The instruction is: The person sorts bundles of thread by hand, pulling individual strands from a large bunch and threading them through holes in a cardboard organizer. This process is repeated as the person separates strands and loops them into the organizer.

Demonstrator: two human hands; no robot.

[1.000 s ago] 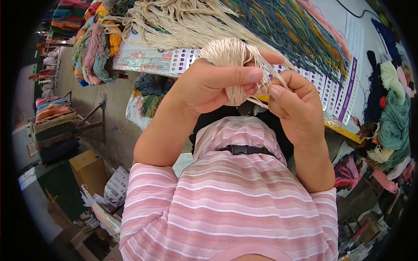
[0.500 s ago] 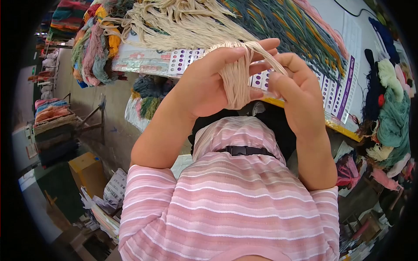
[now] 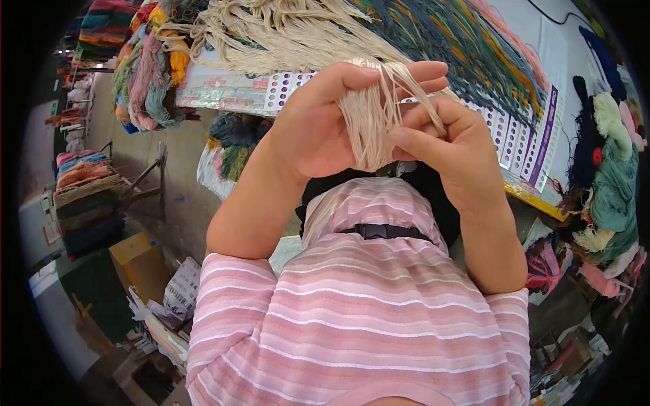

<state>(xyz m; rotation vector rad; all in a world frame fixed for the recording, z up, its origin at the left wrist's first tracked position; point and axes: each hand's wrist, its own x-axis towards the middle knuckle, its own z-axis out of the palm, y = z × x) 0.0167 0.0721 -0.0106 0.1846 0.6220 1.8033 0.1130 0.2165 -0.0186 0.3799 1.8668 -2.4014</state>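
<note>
A thick bundle of cream yarn point(image 3: 367, 132) is looped around my left hand point(image 3: 308, 125), with the thumb bent over its upper end and the fingers stretched to the right. Strands run from the top of the bundle across to my right hand point(image 3: 464, 139). There the thumb and curled fingers pinch them close beside the bundle. Just beyond my hands, many loose cream yarn strands point(image 3: 271, 37) lie over the table, next to a spread of dark green-blue and mustard yarn point(image 3: 460, 54).
Printed cards with purple dots point(image 3: 504, 139) line the table's near edge. Multicoloured skeins point(image 3: 145, 81) hang at the left corner. Navy, teal and white yarn point(image 3: 613, 183) hangs at the right. A cardboard box point(image 3: 139, 264) stands on the floor at lower left.
My right hand has moved slightly left and down, its thumb now close against the bundle. The strands between the hands have shifted with it. My left hand stays nearly still.
</note>
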